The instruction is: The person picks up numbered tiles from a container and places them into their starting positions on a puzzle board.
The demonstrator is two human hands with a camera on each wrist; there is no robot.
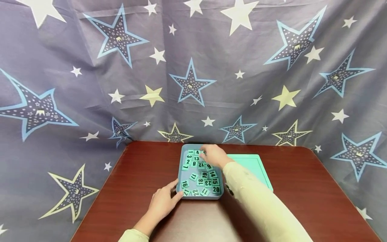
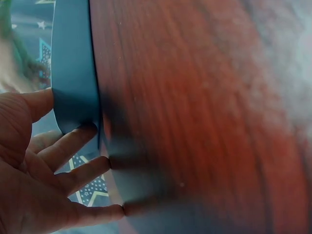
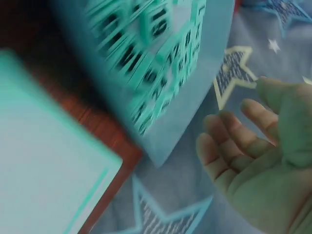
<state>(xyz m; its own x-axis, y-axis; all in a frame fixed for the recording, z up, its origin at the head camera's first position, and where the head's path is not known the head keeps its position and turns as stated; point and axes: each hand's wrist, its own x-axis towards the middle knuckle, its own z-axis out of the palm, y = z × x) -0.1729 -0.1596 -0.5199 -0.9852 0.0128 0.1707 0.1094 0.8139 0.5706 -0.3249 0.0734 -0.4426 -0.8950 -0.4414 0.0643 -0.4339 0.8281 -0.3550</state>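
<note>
A grey-blue tray holds several mint-green number tiles with black numerals. Tiles such as 1, 4, 3 and 13 lie close together at the far end; those nearer me sit at mixed angles. My left hand holds the tray's near left corner, thumb at the front rim and fingers along the left side. In the left wrist view, its other fingers spread down to the table. Over the tray's far right part hovers my right hand, hiding some tiles. Its fingers are loosely bent with nothing between them in the right wrist view.
A flat mint-green board with a raised edge lies right of the tray, partly under my right sleeve. Both stand on a reddish-brown wooden table. Behind it hangs a grey star-patterned curtain.
</note>
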